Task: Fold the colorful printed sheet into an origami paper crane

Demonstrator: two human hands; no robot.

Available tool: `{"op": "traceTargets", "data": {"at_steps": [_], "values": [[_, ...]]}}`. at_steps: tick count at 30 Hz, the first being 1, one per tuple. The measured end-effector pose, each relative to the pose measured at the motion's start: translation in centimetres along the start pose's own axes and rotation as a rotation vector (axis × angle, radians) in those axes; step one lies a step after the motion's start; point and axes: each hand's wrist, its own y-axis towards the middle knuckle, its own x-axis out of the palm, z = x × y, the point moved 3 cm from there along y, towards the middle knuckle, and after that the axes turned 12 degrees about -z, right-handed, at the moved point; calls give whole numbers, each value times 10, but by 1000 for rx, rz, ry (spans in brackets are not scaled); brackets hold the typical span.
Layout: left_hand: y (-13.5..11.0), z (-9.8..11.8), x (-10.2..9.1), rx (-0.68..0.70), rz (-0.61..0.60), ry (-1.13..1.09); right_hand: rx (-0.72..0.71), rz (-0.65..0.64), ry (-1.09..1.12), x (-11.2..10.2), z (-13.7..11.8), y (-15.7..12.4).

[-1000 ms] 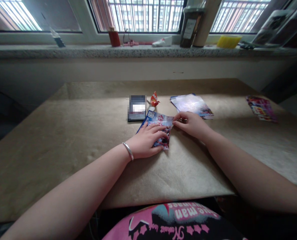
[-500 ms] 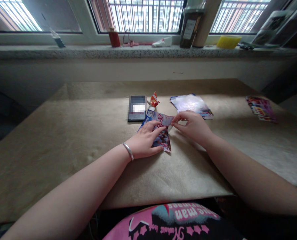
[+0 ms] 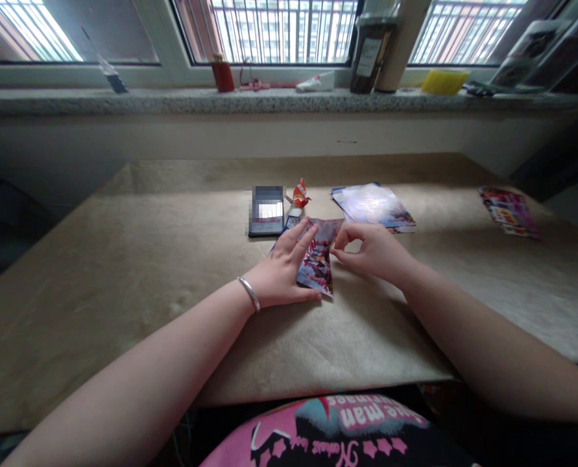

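Observation:
A colourful printed paper sheet (image 3: pixel 319 259) lies folded on the tan table (image 3: pixel 147 259) in front of me. My left hand (image 3: pixel 283 269), with a silver bangle at the wrist, lies flat on the sheet's left part, fingers stretched out. My right hand (image 3: pixel 373 250) sits at the sheet's right edge, with thumb and forefinger curled in a pinch at the raised top corner of the fold.
A dark phone (image 3: pixel 267 211) and a small red-wrapped sweet (image 3: pixel 299 192) lie just beyond the sheet. A stack of printed sheets (image 3: pixel 373 204) sits to the right, another colourful sheet (image 3: pixel 508 211) farther right. The windowsill (image 3: pixel 269 98) holds a red cup, jars and a yellow sponge.
The sheet's right flap has been folded up and over toward the left. My left fingers have straightened and shifted up along the fold. My right hand has curled at the corner.

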Motion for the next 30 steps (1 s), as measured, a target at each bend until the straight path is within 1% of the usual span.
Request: {"op": "traceTargets", "data": {"at_steps": [3,5,7,10,13,16,19,22,25,30], "values": [[1,1,0,13,-12,18,-9,-20,17,2,0,0],[2,0,0,7,-25,23,26,-13,132,4,5,1],[2,0,0,-3,-35,26,81,25,277,7,12,3],[1,1,1,1,-54,31,115,87,422,12,23,7],[1,2,1,16,-82,31,153,116,535,16,31,9],[0,2,1,36,-94,38,206,138,564,19,37,10],[0,2,2,60,-104,54,239,110,573,21,41,10],[1,1,3,50,-114,71,268,94,579,21,43,11],[1,2,3,41,-125,87,285,110,599,22,44,13],[1,4,1,30,-137,102,289,98,622,26,47,15]]}}
